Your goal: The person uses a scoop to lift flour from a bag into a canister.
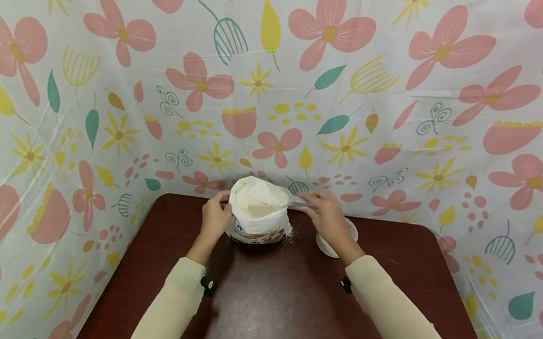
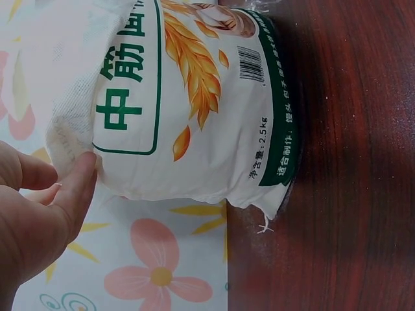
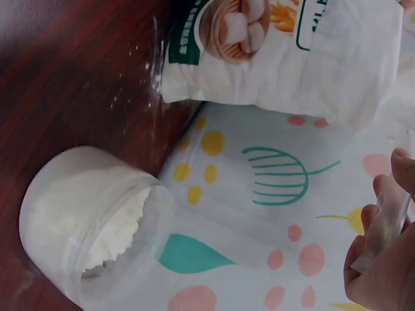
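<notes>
A white flour bag (image 1: 259,224) stands upright with its mouth open at the table's far edge, green lettering and wheat ears on its front. My left hand (image 1: 215,217) pinches the bag's upper left edge; in the left wrist view its fingertips (image 2: 81,168) are at the white weave. From the right, my right hand (image 1: 329,216) grips the handle of a clear scoop (image 1: 301,200). White flour (image 1: 264,194) heaps in the scoop, which is over the bag's mouth. Below my right forearm stands a clear jar (image 3: 84,220) partly filled with flour.
The dark red-brown table (image 1: 260,307) has a glossy top. Spilled flour (image 3: 152,78) dusts it beside the bag. A flower-patterned curtain (image 1: 278,85) hangs right behind the bag and along both sides.
</notes>
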Tool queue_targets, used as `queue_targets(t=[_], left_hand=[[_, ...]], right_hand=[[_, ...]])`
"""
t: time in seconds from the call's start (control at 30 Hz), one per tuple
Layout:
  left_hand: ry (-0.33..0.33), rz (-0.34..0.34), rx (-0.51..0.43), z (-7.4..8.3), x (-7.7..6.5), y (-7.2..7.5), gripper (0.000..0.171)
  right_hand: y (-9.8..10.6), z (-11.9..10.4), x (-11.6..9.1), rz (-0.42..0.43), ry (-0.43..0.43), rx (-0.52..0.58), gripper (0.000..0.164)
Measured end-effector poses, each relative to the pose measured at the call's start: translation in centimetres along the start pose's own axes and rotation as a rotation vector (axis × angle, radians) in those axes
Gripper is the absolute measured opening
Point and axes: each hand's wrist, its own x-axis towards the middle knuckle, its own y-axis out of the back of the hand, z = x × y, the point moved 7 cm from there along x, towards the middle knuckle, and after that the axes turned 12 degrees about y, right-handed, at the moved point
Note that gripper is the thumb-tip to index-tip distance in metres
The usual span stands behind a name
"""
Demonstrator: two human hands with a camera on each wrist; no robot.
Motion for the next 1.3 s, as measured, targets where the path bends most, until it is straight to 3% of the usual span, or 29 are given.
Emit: queue_targets(t=[0.23, 0.83, 1.3], left_hand=[[0.011, 0.005, -0.001, -0.1, 0.0, 0.0, 0.036], [0.013, 0.007, 0.012, -0.1, 0.1, -0.1, 0.036], [0.011, 0.005, 0.011, 0.2, -0.1, 0.0, 0.035]], right_hand=[[-0.2, -0.3, -0.6, 0.065, -0.026, -0.028, 0.04], [0.0, -0.4, -1.1, 0.094, -0.028, 0.011, 0.04], [3.0, 0.0, -2.5, 0.101, -0.048, -0.019, 0.038]])
